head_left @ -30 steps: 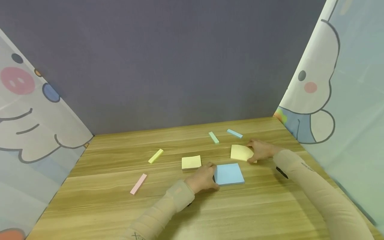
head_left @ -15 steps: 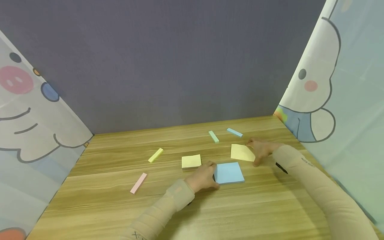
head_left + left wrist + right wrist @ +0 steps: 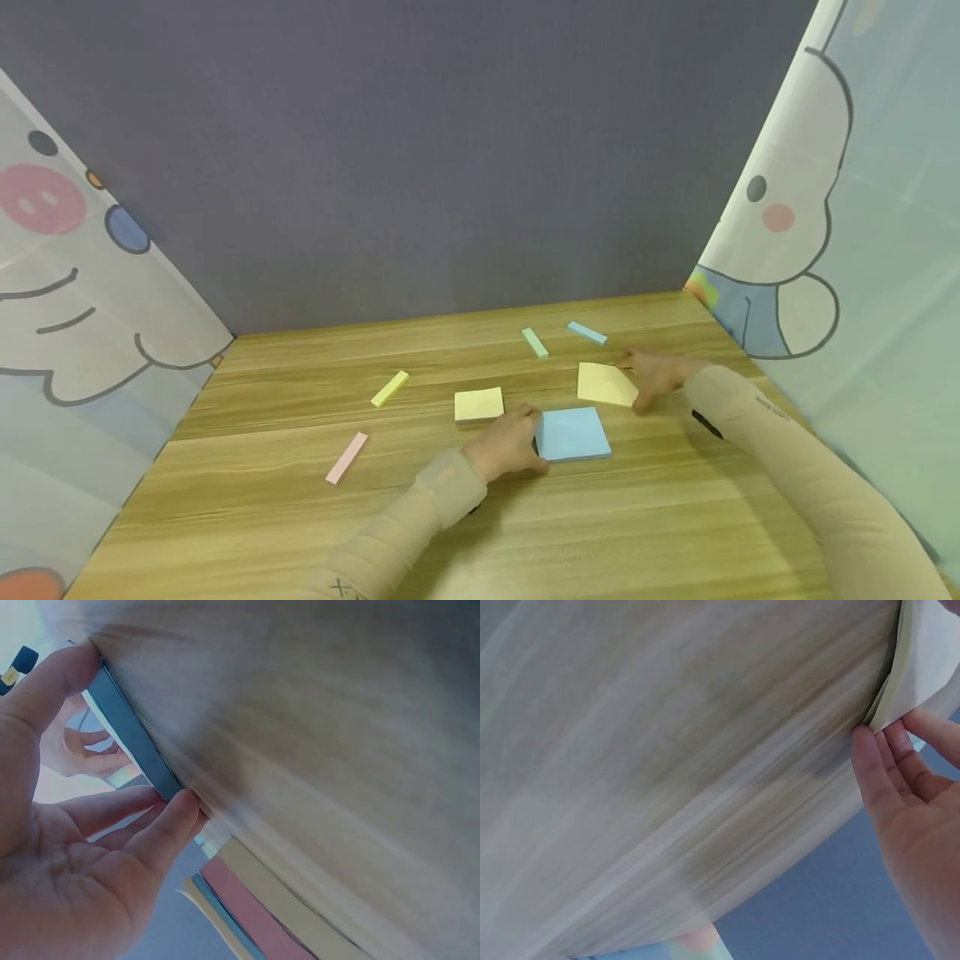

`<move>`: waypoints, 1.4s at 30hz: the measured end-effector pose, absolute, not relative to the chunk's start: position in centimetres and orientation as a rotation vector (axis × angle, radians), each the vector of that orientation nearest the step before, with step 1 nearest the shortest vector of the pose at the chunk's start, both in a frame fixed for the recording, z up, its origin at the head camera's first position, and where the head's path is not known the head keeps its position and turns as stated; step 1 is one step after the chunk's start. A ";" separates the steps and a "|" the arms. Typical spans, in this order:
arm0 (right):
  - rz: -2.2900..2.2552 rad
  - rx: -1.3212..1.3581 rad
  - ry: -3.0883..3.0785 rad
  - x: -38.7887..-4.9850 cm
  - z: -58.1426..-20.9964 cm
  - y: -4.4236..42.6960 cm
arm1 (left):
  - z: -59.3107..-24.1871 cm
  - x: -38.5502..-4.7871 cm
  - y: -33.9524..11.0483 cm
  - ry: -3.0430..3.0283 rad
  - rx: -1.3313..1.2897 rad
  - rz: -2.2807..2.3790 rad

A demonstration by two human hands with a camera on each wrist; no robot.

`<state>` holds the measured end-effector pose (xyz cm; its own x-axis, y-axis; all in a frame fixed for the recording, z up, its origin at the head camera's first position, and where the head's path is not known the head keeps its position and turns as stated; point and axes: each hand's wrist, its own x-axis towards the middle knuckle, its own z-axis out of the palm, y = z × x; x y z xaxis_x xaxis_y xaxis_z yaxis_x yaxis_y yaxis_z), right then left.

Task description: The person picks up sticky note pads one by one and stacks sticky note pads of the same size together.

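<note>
In the head view my left hand (image 3: 508,443) holds a blue sticky note pad (image 3: 576,435) by its left side as it lies on the table. The left wrist view shows the thumb (image 3: 67,671) at one corner of this pad (image 3: 133,731) and fingers at the other. Farther right, my right hand (image 3: 654,379) grips the right edge of a yellow sticky note pad (image 3: 602,383). Seen from the right wrist, fingertips (image 3: 866,742) pinch a corner of that pad (image 3: 922,656), whose sheets part slightly there. The thumb is mostly cut off by the frame.
A smaller yellow-topped note stack (image 3: 478,405), with pink and blue layers (image 3: 247,907), sits just beyond the left hand. Thin strip pads lie about: pink (image 3: 347,458), yellow (image 3: 390,389), green (image 3: 535,342) and blue (image 3: 587,332). A dark panel (image 3: 450,167) stands behind the table.
My right thumb has slid slightly outward along the yellow pad's right side, and the pad looks flatter than before. The left hand and blue pad have stayed in place.
</note>
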<state>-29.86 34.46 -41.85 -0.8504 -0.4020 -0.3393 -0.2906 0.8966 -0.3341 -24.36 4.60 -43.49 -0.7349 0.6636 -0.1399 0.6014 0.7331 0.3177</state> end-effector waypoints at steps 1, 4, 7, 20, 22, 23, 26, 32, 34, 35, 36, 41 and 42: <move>-0.367 -0.508 2.665 -29.8 -41.8 34.4 | -43.5 -24.4 4.6 2.694 0.999 0.365; -0.316 -0.506 2.689 -29.7 -41.7 34.1 | -43.5 -24.4 4.6 2.696 0.999 0.371; -0.270 -0.511 2.719 -29.6 -41.6 33.9 | -43.5 -24.4 4.6 2.695 0.999 0.377; -0.247 -0.485 2.723 -29.6 -41.6 33.7 | -43.4 -24.5 4.7 2.695 0.995 0.376; -0.272 -0.479 2.713 -29.8 -41.7 33.7 | -43.3 -24.5 4.7 2.698 0.996 0.374; -0.283 -0.485 2.710 -29.8 -41.7 33.8 | -43.3 -24.5 4.7 2.700 0.999 0.373; -0.346 -0.484 2.704 -30.1 -41.8 33.8 | -43.3 -24.5 4.6 2.705 1.007 0.375; -0.411 -0.471 2.715 -30.1 -42.1 33.9 | -43.4 -24.2 4.5 2.698 0.996 0.382; -0.424 -0.462 2.724 -30.1 -42.2 33.8 | -43.4 -24.2 4.6 2.699 0.998 0.372; -0.427 -0.463 2.727 -30.1 -42.2 33.8 | -43.5 -24.2 4.6 2.702 1.002 0.368; -0.437 -0.451 2.732 -30.1 -42.2 33.8 | -43.5 -24.2 4.6 2.704 1.004 0.366; -0.466 -0.394 2.733 -30.2 -42.3 33.8 | -43.5 -24.2 4.6 2.706 1.006 0.369; -0.477 -0.368 2.731 -30.2 -42.4 33.8 | -43.5 -24.2 4.6 2.706 1.007 0.370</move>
<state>-30.20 33.79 -42.39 -0.9077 -0.3069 -0.2863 -0.1916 0.9099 -0.3679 -24.21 4.61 -43.47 -0.7375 0.6635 -0.1260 0.6053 0.7321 0.3123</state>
